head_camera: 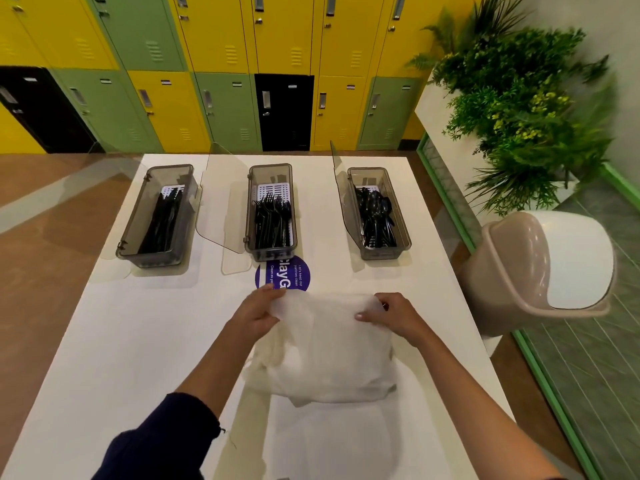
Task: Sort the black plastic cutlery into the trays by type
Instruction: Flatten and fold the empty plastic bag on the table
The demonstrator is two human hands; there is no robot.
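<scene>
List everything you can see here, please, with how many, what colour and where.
Trays: three, smoky grey, lids open, in a row at the table's far end.
Knives: black, left tray.
Forks: black, middle tray.
Spoons: black, right tray.
Sticker: one, purple, round, before the middle tray.
Plastic bag: one, white, near centre, held.
Table: one, white.
Bin: one, beige with white lid, right of table.
Lockers: yellow, green, black, behind.
Plants: green, far right.
Hands: left and right, gripping the bag's top edge.
</scene>
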